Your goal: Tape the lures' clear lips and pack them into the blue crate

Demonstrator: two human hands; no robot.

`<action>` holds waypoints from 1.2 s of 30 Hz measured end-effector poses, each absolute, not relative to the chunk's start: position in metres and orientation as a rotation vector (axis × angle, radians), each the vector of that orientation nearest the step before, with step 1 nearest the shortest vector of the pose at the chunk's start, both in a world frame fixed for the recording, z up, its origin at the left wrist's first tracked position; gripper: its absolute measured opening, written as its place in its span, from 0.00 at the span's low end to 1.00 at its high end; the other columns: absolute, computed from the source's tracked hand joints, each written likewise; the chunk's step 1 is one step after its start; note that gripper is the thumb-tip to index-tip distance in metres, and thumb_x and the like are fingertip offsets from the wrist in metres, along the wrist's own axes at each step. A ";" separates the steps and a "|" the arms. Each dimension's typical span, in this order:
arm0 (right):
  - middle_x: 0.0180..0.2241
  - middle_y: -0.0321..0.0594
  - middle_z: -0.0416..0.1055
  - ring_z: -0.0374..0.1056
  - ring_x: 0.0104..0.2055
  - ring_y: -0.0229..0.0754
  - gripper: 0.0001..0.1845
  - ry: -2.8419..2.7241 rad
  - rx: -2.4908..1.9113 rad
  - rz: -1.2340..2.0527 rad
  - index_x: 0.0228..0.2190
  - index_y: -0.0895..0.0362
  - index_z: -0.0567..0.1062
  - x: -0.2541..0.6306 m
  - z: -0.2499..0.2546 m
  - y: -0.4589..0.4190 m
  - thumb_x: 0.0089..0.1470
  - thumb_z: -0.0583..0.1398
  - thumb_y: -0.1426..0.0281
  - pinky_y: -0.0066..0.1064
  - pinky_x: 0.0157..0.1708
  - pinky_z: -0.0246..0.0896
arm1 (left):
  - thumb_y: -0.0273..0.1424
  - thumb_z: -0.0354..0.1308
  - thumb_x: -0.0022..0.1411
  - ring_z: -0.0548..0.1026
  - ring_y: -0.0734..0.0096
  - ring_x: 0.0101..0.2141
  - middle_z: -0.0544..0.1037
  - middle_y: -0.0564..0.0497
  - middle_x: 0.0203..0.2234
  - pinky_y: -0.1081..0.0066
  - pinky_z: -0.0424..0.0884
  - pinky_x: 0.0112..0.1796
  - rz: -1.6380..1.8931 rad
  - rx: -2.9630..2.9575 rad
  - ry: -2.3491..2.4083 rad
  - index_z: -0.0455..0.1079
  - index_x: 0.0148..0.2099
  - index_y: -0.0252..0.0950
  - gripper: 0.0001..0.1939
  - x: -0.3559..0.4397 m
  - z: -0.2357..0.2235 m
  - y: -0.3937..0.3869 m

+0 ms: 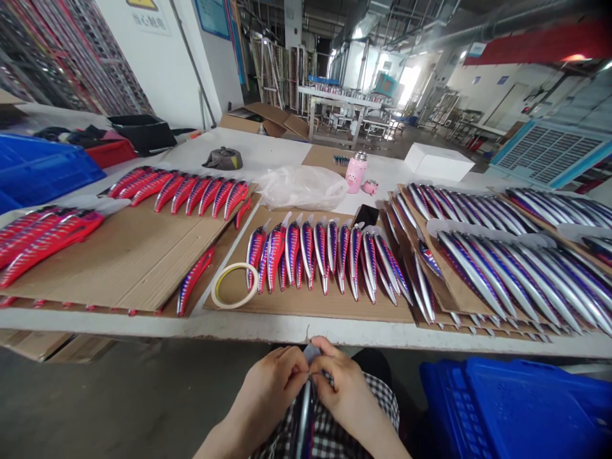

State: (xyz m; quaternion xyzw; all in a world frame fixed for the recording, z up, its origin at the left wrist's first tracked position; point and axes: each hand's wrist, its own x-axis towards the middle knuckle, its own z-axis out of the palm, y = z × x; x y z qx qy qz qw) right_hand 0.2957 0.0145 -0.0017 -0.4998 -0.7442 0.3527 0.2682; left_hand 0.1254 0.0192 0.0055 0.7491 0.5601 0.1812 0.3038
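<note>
Two hands, the left hand point(273, 386) and the right hand point(347, 389), meet at the front end of one fishing lure point(303, 417), just above a checked cloth point(329, 437) and below the near edge of the table point(287, 326). The lure looks light and hard, with a stiff, glossy body that would probably slide between dry fingers. Its clear lip point(312, 352) seems the delicate part, thin enough to scratch or crack if bent. The safest hold is likely around the thick middle of the body, with only a light pinch near the lip.

Both hands are closed in a fingertip pinch where lip and body join; the exact bit each one grips is too small to tell. The left hand comes in from the left, knuckles up, fingers curled inward. The right hand mirrors it, one finger lifted beside the lip, thumb and fingertips close to those of the left. The body points down toward the lap, its silver side showing. Beyond, a row of lures point(292, 248) lies on cardboard point(287, 306), beside a tape roll point(234, 305).
</note>
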 end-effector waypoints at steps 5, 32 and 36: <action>0.53 0.49 0.70 0.69 0.54 0.46 0.13 -1.974 -1.413 0.899 0.29 0.57 0.77 0.292 -0.007 0.012 0.48 0.56 0.83 0.33 0.52 0.63 | 0.21 0.52 0.57 0.72 0.70 0.30 0.73 0.56 0.25 0.73 0.64 0.31 0.512 2.029 1.431 0.65 0.29 0.39 0.09 0.121 0.007 0.019; 0.58 0.50 0.64 0.65 0.57 0.46 0.17 -1.931 -1.446 0.831 0.44 0.57 0.75 0.296 -0.021 0.005 0.52 0.57 0.79 0.34 0.53 0.62 | 0.26 0.53 0.64 0.75 0.70 0.36 0.73 0.51 0.35 0.74 0.71 0.39 0.847 2.001 1.352 0.71 0.35 0.40 0.07 0.120 -0.018 0.004; 0.56 0.49 0.67 0.69 0.53 0.47 0.09 -1.925 -1.480 0.916 0.29 0.56 0.76 0.298 -0.014 0.004 0.51 0.59 0.81 0.31 0.49 0.65 | 0.26 0.51 0.63 0.75 0.70 0.35 0.73 0.51 0.34 0.73 0.71 0.37 0.854 2.009 1.383 0.69 0.33 0.39 0.08 0.121 -0.019 0.003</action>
